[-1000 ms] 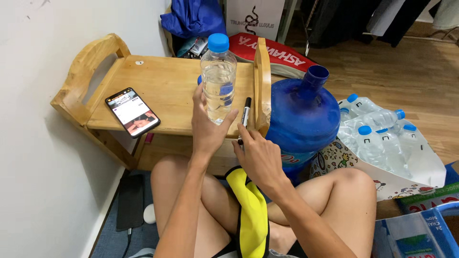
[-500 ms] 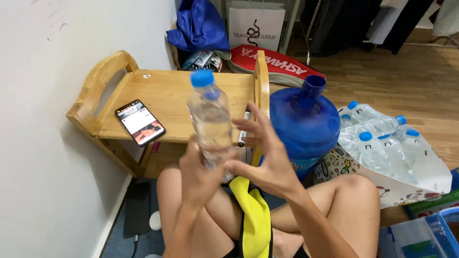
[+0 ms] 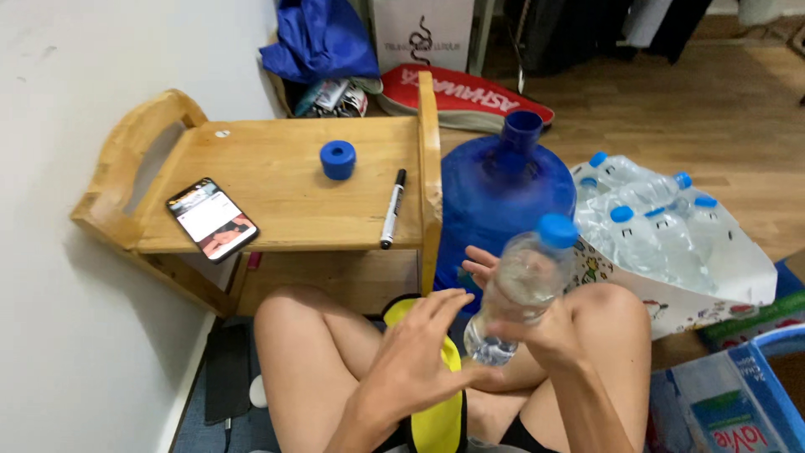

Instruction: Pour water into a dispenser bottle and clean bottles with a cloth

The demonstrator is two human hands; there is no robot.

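The right hand (image 3: pixel 537 331) is closed around the lower body of a clear plastic water bottle (image 3: pixel 520 289), which is held tilted over the lap, its blue cap (image 3: pixel 557 230) leaning up and to the right. The left hand (image 3: pixel 415 352) is spread wide with nothing in it, palm down just beside the bottle's base; whether a fingertip touches it cannot be told. The bottle looks filled or nearly so, so it is judged moderately heavy for its size; the thin wall is likely to dent under a hard squeeze and to be smooth and somewhat slippery. A grip around the middle of the body, as it is taken now, is judged the surest, with the ribbed cap left for twisting.

Around it, from largest to smallest: a low wooden table (image 3: pixel 277 180) with rounded side rails and a smooth pale top is set against the white wall. A large translucent blue water jug (image 3: pixel 503 197), rigid and round-shouldered with an open neck, stands just right of the table. A shrink-wrapped pack of bottles (image 3: pixel 662 231), blue-capped and soft-sided, lies on a printed bag further right. A yellow and black fabric piece (image 3: pixel 432 415) is draped between the knees. On the table top lie a smartphone (image 3: pixel 211 220) with a lit screen, a black marker (image 3: pixel 392 210) near the right rail, and a small blue jug cap (image 3: pixel 337 159), apart from one another
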